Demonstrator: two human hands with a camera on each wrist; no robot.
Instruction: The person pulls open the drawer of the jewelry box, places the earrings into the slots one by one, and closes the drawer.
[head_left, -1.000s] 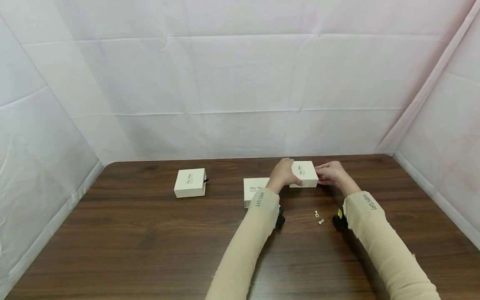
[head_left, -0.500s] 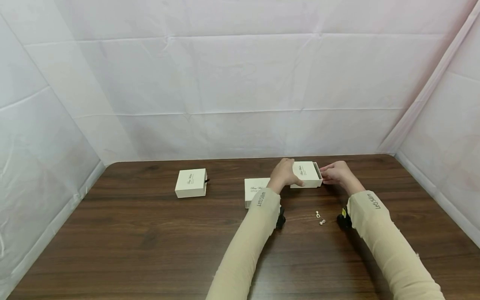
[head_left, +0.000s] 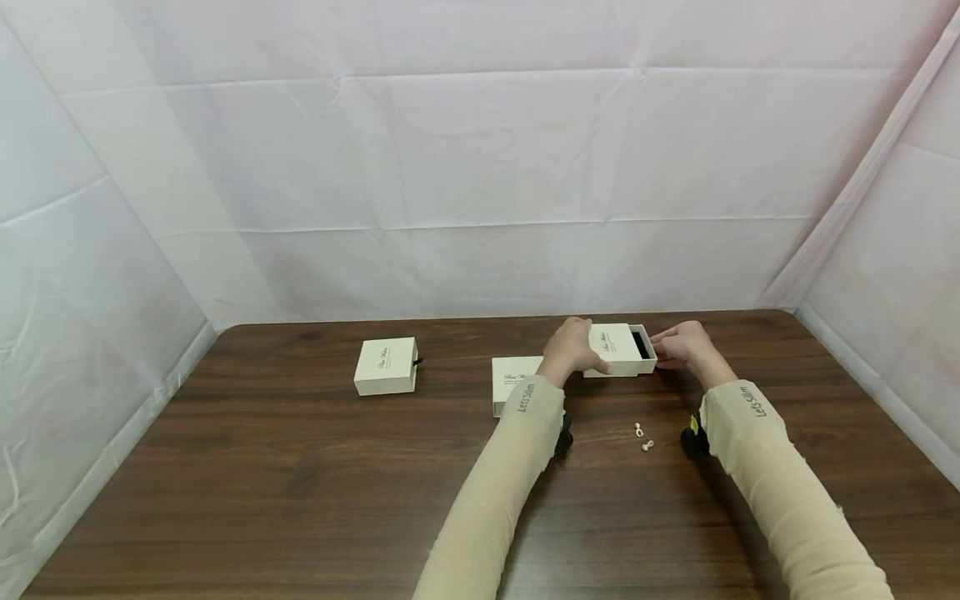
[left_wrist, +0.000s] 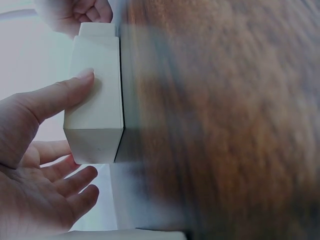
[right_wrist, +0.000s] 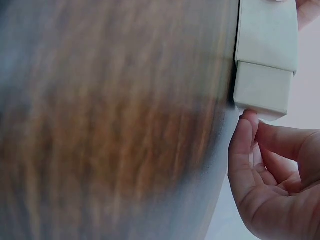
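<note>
Currently the left hand grips the outer sleeve of a small cream cardboard drawer box, thumb flat on its near side wall and the other fingers over the far side. The right hand pinches the end of the box's inner cream tray with curled fingertips; what exactly sits between those fingertips cannot be told. The tray stands partly out of the sleeve toward the right, showing a dark interior. The box rests on the dark brown wood-grain table, toward the far edge, right of centre.

Just left of the left hand, partly behind its wrist, lies a second closed cream box. A third closed cream box with a small dark pull tab sits well apart to the left. Two small white earring-like pieces lie on the table between the forearms, nearer the person than the held box. Both forearms wear beige sleeves. White fabric walls enclose the table.
</note>
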